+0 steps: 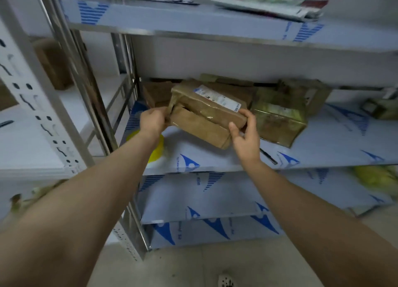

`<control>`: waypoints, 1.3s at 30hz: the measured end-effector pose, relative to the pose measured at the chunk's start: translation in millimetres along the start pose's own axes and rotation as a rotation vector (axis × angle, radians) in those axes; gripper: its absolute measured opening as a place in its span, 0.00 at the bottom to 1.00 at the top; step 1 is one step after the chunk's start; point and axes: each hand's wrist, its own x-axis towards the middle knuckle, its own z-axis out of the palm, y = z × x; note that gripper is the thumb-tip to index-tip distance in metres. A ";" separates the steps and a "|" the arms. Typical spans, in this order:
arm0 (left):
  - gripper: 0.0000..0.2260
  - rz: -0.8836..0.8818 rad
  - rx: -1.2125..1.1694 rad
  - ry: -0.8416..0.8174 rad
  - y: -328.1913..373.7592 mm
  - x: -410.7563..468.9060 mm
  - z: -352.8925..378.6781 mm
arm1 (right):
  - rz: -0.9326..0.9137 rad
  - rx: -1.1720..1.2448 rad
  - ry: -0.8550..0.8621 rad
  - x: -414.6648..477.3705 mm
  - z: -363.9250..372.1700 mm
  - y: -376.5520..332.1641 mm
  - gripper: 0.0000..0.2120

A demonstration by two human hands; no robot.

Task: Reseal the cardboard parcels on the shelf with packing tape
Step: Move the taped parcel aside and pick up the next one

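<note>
A brown cardboard parcel (204, 114) with a white label and glossy tape sits tilted above the middle shelf (215, 159). My left hand (153, 120) grips its left end, where the flap gapes open. My right hand (245, 132) holds its right end, thumb on the front face and fingers curled over the top corner. A yellow tape roll (158, 150) lies on the shelf under my left wrist, mostly hidden. A second taped parcel (277, 121) stands just to the right, and more parcels (232, 86) are stacked behind.
A dark pen-like tool (268, 156) lies on the shelf near my right wrist. Flat packets (271, 4) rest on the top shelf. A white perforated rack (32, 105) stands at the left. Lower shelves (193, 200) and yellow bags (374, 177) are below.
</note>
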 end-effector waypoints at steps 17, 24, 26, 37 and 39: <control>0.41 -0.073 0.564 0.124 -27.7 -51.6 55.0 | 0.176 -0.182 -0.006 -32.4 -49.2 36.6 0.18; 0.32 -0.125 0.598 0.195 -32.1 -55.6 61.2 | 0.133 -0.266 -0.123 -27.8 -56.4 36.4 0.19; 0.32 -0.128 0.540 0.191 -30.0 -55.4 63.8 | 0.071 -0.337 -0.121 -26.2 -55.7 31.0 0.20; 0.40 0.093 0.592 0.116 5.5 -58.0 75.4 | -0.204 -0.634 -0.578 5.7 -31.9 16.4 0.22; 0.33 0.170 0.685 0.105 6.0 -59.4 78.1 | -0.180 -0.595 -0.575 2.1 -29.6 18.4 0.21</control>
